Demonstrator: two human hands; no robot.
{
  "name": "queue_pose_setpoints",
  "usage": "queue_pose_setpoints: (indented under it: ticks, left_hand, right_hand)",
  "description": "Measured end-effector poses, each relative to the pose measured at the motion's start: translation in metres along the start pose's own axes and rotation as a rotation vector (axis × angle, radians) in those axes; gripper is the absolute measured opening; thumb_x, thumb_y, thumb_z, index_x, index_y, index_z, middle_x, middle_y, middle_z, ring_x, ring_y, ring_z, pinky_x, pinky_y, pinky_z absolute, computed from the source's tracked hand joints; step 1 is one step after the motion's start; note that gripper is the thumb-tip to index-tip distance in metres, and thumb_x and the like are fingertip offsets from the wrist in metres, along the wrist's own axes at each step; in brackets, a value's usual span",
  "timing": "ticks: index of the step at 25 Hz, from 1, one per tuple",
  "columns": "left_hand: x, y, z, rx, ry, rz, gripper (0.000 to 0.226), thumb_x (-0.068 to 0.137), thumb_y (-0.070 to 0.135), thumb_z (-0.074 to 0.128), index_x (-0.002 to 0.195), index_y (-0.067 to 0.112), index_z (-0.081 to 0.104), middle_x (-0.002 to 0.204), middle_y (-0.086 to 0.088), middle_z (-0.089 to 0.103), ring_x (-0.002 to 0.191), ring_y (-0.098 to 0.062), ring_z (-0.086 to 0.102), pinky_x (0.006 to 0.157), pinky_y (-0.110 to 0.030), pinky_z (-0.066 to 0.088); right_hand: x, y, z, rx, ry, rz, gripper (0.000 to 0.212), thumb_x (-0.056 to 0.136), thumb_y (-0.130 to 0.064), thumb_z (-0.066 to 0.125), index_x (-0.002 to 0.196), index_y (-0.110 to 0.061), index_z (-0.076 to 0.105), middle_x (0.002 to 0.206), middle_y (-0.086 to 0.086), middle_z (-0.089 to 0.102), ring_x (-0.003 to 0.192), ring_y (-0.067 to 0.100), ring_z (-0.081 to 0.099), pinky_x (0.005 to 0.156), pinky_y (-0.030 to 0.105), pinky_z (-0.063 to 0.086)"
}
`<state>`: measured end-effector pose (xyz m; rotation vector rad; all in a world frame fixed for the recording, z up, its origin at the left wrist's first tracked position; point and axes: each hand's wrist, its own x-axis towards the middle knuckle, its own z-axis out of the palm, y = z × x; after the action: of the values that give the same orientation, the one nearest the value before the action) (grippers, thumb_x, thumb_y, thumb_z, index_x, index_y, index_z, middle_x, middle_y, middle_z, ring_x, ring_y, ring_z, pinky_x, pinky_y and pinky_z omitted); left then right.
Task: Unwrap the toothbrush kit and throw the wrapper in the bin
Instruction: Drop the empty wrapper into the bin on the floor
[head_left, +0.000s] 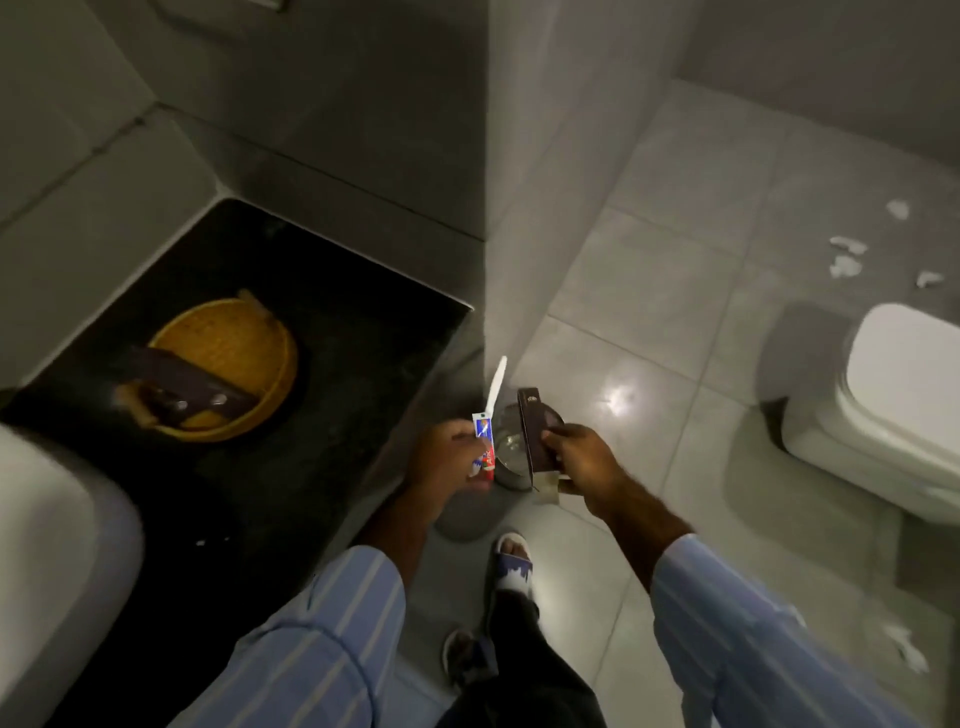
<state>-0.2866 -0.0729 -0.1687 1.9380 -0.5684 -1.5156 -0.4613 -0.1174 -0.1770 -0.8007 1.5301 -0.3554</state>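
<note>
1. Left hand, grip clenched on a white plastic toothbrush and small red-blue toothpaste tube
2. Right hand, grip grasping the dark brown cardboard wrapper above the round shiny metal bin on the floor

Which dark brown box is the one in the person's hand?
The dark brown box in the right hand, held above the bin on the floor. The other dark box lies across the yellow basket on the counter.
</note>
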Motion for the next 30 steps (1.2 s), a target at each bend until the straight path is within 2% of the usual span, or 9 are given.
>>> queue_pose_setpoints:
  ticks: [7, 9, 12, 16, 20, 22, 24, 27, 30]
  left_hand:
    - [0.102, -0.066, 0.046, 0.108, -0.049, -0.185, 0.020, 0.088, 0.015, 0.068, 0.088, 0.034, 0.063, 0.109, -0.008, 0.063, 0.102, -0.033, 0.066, 0.075, -0.051, 0.063]
    - [0.122, -0.082, 0.051, 0.116, -0.035, -0.249, 0.019, 0.088, 0.015, 0.069, 0.093, 0.033, 0.062, 0.115, -0.010, 0.062, 0.102, -0.034, 0.066, 0.067, -0.044, 0.064]
    - [0.143, -0.097, 0.054, 0.092, -0.017, -0.290, 0.020, 0.088, 0.013, 0.069, 0.099, 0.028, 0.063, 0.119, -0.011, 0.061, 0.104, -0.035, 0.066, 0.062, -0.041, 0.064]
    - [0.149, -0.100, 0.051, 0.072, -0.019, -0.302, 0.017, 0.088, 0.012, 0.068, 0.093, 0.028, 0.065, 0.111, -0.009, 0.064, 0.098, -0.033, 0.068, 0.059, -0.039, 0.063]
    - [0.141, -0.085, 0.046, 0.027, 0.001, -0.283, 0.021, 0.087, 0.009, 0.068, 0.083, 0.030, 0.066, 0.106, -0.009, 0.066, 0.093, -0.031, 0.068, 0.050, -0.032, 0.059]
    - [0.130, -0.070, 0.041, 0.071, 0.006, -0.251, 0.019, 0.088, 0.010, 0.067, 0.085, 0.029, 0.065, 0.112, -0.010, 0.065, 0.097, -0.031, 0.067, 0.052, -0.031, 0.060]
    - [0.115, -0.050, 0.035, 0.155, 0.006, -0.203, 0.013, 0.090, 0.012, 0.066, 0.096, 0.023, 0.066, 0.115, -0.010, 0.063, 0.102, -0.031, 0.066, 0.058, -0.033, 0.062]
    - [0.088, -0.011, 0.024, 0.356, 0.002, -0.078, 0.024, 0.092, 0.018, 0.064, 0.116, 0.016, 0.064, 0.115, -0.010, 0.065, 0.098, -0.025, 0.066, 0.061, -0.028, 0.059]
    - [0.061, 0.034, 0.009, 0.611, 0.012, 0.106, 0.011, 0.093, 0.027, 0.062, 0.098, 0.019, 0.066, 0.097, -0.004, 0.070, 0.084, -0.017, 0.067, 0.066, -0.025, 0.055]
  right_hand:
    - [0.123, 0.082, -0.007, -0.017, -0.004, 0.195, 0.026, 0.100, -0.026, 0.048, 0.091, -0.010, 0.066, 0.087, 0.013, 0.066, 0.082, 0.027, 0.061, 0.072, 0.038, 0.050]
    - [0.154, 0.097, -0.001, 0.022, -0.002, 0.252, 0.023, 0.098, -0.024, 0.050, 0.090, -0.009, 0.066, 0.088, 0.014, 0.065, 0.083, 0.027, 0.061, 0.073, 0.037, 0.051]
    - [0.190, 0.109, 0.006, 0.104, -0.015, 0.317, 0.021, 0.096, -0.024, 0.053, 0.092, -0.008, 0.066, 0.093, 0.014, 0.066, 0.085, 0.027, 0.061, 0.073, 0.035, 0.051]
    - [0.205, 0.102, 0.005, 0.194, -0.029, 0.338, 0.018, 0.096, -0.028, 0.056, 0.094, -0.012, 0.064, 0.096, 0.011, 0.068, 0.089, 0.026, 0.063, 0.080, 0.035, 0.053]
    - [0.193, 0.077, 0.002, 0.183, -0.161, 0.354, 0.032, 0.096, -0.037, 0.057, 0.115, -0.011, 0.061, 0.111, 0.014, 0.067, 0.103, 0.030, 0.065, 0.089, 0.044, 0.056]
    - [0.180, 0.056, 0.008, 0.005, -0.148, 0.231, 0.032, 0.097, -0.034, 0.056, 0.119, -0.010, 0.061, 0.117, 0.015, 0.067, 0.106, 0.030, 0.066, 0.092, 0.045, 0.057]
    - [0.164, 0.028, 0.017, -0.262, -0.082, -0.057, 0.026, 0.096, -0.027, 0.057, 0.116, -0.013, 0.066, 0.116, 0.010, 0.069, 0.103, 0.024, 0.066, 0.095, 0.043, 0.055]
    - [0.128, -0.021, 0.022, -0.549, -0.065, -0.427, 0.024, 0.090, -0.021, 0.062, 0.114, -0.022, 0.065, 0.116, 0.000, 0.065, 0.103, 0.015, 0.060, 0.090, 0.029, 0.049]
    - [0.096, -0.063, 0.020, -0.823, -0.181, -0.707, 0.039, 0.082, -0.012, 0.067, 0.118, -0.023, 0.063, 0.123, 0.001, 0.062, 0.110, 0.018, 0.057, 0.085, 0.019, 0.038]
